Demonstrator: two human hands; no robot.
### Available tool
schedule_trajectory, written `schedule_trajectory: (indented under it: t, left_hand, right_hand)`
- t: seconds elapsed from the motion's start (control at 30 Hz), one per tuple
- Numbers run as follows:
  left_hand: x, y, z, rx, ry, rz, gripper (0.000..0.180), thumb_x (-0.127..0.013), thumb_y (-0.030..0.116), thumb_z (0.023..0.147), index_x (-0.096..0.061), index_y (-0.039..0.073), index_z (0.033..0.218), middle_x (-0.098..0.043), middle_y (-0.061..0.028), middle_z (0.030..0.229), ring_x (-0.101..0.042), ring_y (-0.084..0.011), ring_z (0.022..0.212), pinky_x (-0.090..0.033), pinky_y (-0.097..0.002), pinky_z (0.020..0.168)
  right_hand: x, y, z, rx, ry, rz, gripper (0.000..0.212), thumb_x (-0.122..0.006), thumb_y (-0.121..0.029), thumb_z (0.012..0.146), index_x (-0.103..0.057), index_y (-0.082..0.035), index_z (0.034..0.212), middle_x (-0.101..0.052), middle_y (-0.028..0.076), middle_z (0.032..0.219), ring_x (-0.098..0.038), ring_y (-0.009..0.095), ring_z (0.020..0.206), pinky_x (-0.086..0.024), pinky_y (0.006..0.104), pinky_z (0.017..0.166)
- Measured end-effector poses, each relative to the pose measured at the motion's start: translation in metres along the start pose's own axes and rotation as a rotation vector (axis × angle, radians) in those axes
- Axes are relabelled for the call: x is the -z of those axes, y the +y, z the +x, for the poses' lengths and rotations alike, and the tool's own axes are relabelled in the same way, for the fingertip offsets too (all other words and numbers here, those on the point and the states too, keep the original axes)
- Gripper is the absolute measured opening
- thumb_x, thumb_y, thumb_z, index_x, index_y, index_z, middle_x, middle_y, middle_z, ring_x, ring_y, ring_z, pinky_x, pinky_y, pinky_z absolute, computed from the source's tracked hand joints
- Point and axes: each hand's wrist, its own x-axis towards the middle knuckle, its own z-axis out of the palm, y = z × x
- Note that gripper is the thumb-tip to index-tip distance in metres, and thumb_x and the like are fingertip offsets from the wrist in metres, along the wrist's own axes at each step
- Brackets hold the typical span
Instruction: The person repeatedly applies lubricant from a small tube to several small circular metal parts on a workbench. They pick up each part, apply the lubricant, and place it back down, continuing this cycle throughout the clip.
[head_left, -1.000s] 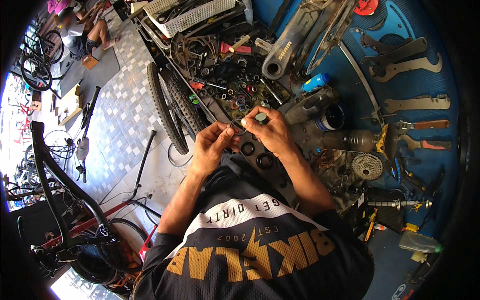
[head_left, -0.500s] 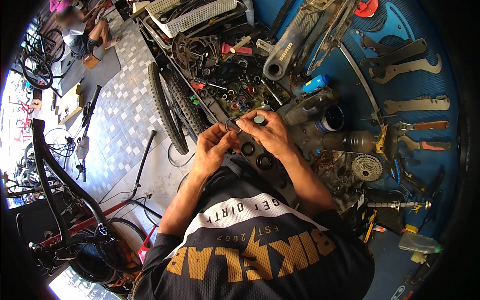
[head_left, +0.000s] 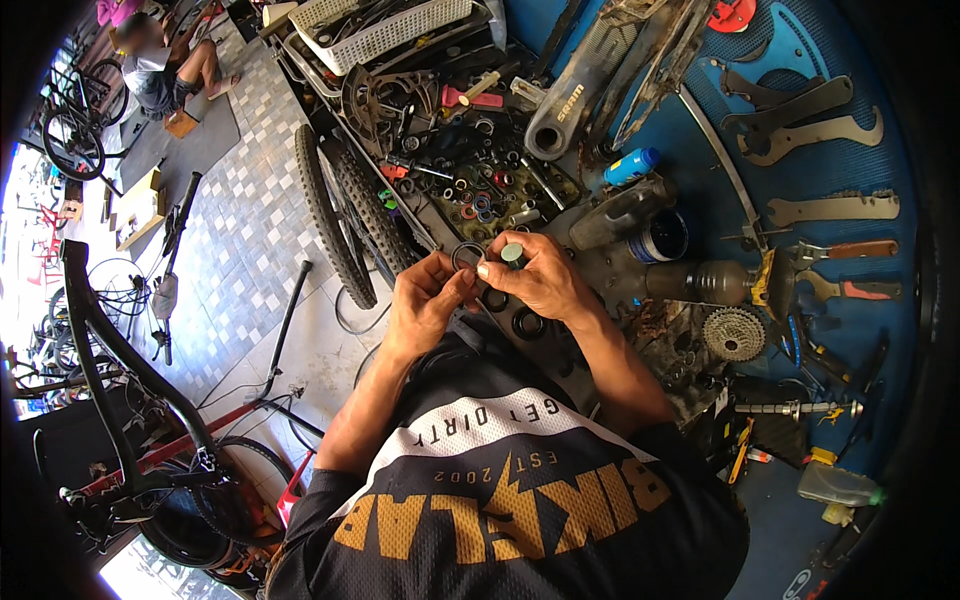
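A thin dark metal ring (head_left: 466,255), which looks like a bicycle bearing, is pinched upright in the fingertips of my left hand (head_left: 422,308). My right hand (head_left: 543,283) is closed, its thumb tip at the ring's right side. Tucked in its curled fingers is a tool with a round grey-green end (head_left: 513,252); the rest of it is hidden by the hand. Just below the hands, between my forearms, lie a small black ring (head_left: 495,299) and a larger black ring (head_left: 529,322).
Beyond my hands a tray of loose bearings and small parts (head_left: 480,190) spreads out, with a crank arm (head_left: 563,115) behind. An open blue tub (head_left: 662,236), a bottle (head_left: 700,283) and a cassette (head_left: 735,334) stand right. Tires (head_left: 330,215) lean left; a person (head_left: 165,75) sits far left.
My right hand has shifted slightly down and turned, so the tool's round end shows more fully. The ring's opening is more visible between my fingertips.
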Motion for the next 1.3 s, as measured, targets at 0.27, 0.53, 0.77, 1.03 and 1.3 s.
schedule_trajectory:
  t: [0.27,0.53,0.77,1.03,1.3]
  left_hand:
    - [0.012,0.002,0.003,0.028,-0.136,0.007,0.024,-0.066,0.018,0.102,-0.062,-0.005,0.100,-0.067,-0.0076,0.086,-0.065,-0.0135,0.075,-0.057,-0.0287,0.070]
    - [0.015,0.006,0.007,0.069,-0.183,0.007,0.022,-0.066,0.017,0.102,-0.062,-0.005,0.101,-0.068,-0.0077,0.089,-0.065,-0.0132,0.077,-0.058,-0.0293,0.071]
    - [0.011,0.002,0.009,0.075,-0.161,-0.061,0.017,-0.066,0.014,0.101,-0.063,-0.003,0.097,-0.070,-0.0095,0.086,-0.069,-0.0160,0.074,-0.057,-0.0292,0.066]
    - [0.009,-0.005,0.009,0.078,-0.117,-0.323,0.035,-0.053,0.027,0.109,-0.066,-0.005,0.113,-0.072,-0.0143,0.097,-0.069,-0.0193,0.081,-0.058,-0.0322,0.067]
    - [0.012,-0.005,0.008,0.109,-0.160,-0.488,0.025,-0.060,0.020,0.105,-0.067,0.001,0.118,-0.069,-0.0067,0.112,-0.062,-0.0150,0.091,-0.051,-0.0306,0.072]
  right_hand:
    - [-0.001,0.013,0.001,-0.069,0.031,0.021,0.033,-0.070,-0.034,0.098,-0.070,-0.002,0.090,-0.069,0.002,0.070,-0.055,0.004,0.057,-0.043,0.0213,0.051]
    - [-0.004,0.020,0.002,-0.140,0.079,0.187,0.037,-0.068,-0.037,0.099,-0.071,-0.003,0.084,-0.069,0.004,0.071,-0.058,0.007,0.057,-0.044,0.0229,0.049]
    - [0.001,0.011,0.001,-0.146,0.076,0.229,0.032,-0.070,-0.033,0.099,-0.074,-0.003,0.093,-0.069,0.003,0.078,-0.055,0.006,0.057,-0.042,0.0219,0.049]
    - [0.003,-0.003,-0.004,-0.099,0.067,0.237,0.024,-0.074,-0.028,0.097,-0.075,-0.004,0.097,-0.067,-0.001,0.078,-0.051,0.003,0.059,-0.041,0.0193,0.052]
    - [0.004,0.003,-0.005,-0.112,0.065,0.224,0.026,-0.076,-0.032,0.096,-0.076,-0.007,0.100,-0.072,0.000,0.079,-0.049,0.000,0.059,-0.037,0.0182,0.048]
